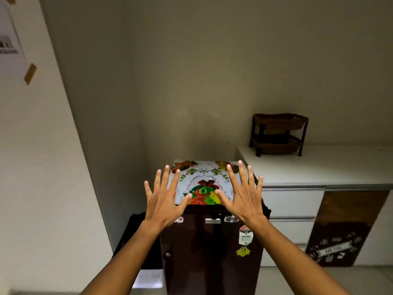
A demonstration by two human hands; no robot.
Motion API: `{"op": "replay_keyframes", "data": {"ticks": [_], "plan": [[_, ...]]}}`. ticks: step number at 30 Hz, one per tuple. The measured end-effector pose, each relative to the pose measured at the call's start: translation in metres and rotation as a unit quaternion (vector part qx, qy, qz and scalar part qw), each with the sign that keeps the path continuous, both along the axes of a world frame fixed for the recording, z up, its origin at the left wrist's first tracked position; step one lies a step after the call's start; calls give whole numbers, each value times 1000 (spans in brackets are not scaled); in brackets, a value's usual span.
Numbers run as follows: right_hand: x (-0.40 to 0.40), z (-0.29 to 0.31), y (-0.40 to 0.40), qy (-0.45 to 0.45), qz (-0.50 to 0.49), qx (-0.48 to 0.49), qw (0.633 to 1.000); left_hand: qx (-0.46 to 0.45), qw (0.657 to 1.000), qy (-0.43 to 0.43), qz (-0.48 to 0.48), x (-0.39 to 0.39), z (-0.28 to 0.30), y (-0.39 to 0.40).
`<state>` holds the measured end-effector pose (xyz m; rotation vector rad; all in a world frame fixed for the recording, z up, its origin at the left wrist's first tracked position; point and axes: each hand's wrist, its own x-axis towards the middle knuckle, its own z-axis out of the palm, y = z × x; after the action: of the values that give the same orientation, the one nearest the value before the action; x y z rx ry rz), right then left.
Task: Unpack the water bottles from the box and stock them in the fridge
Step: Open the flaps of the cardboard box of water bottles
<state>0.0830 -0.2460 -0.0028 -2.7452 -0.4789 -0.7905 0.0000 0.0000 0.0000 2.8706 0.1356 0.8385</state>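
A small dark maroon fridge (pixel 208 252) stands in the corner with its door closed and stickers on the front. A floral cloth (pixel 204 179) covers its top. My left hand (pixel 164 199) and my right hand (pixel 242 194) are both held out in front of the fridge, palms away from me, fingers spread and straight, holding nothing. No box and no water bottles are in view.
A white counter (pixel 319 165) with drawers stands to the right of the fridge, with a brown two-tier wicker rack (pixel 278 134) on it. A dark bag (pixel 138 241) sits on the floor left of the fridge. A white wall runs along the left.
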Motion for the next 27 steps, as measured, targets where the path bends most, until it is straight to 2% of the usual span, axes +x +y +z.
{"op": "replay_keyframes", "data": {"ticks": [6,16,27], "plan": [[-18,-51,11,28,0,-7,1000,-9,999,38,17,-21,-51,7],[-50,-101,43,97,32,-21,995,-31,992,112,47,-63,-114,29],[-90,-145,106,137,109,-47,983,-75,981,156,90,-115,-174,70]]}}
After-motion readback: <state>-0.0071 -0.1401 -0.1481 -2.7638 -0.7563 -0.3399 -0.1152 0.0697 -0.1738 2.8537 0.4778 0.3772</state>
